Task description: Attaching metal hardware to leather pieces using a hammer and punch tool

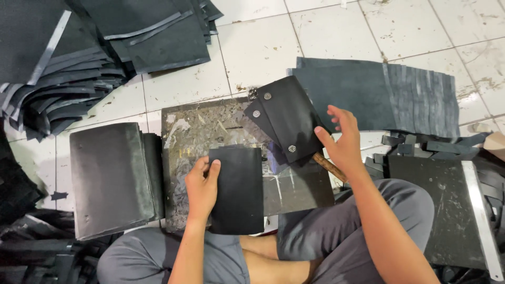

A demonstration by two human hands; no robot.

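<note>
Piece under my left hand [201, 185]: black sheet [238, 189] — plain, matte, no pattern.
Piece by my right hand [342, 144]: black flap [286, 118] with three silver round studs.
Handle [329, 166]: reddish-brown wood.
Work board [210, 131]: dark grey, scratched and flecked with pale marks.
Stack at my left [113, 179]: black, dull sheen on top.
Large sheet beyond [389, 94]: charcoal grey — lighter vertical streaks on its right part.
Floor tiles [258, 47]: white, smudged, dark grout lines.
My trousers [336, 231]: grey.
Metal strip [481, 215]: silver-grey.
</note>
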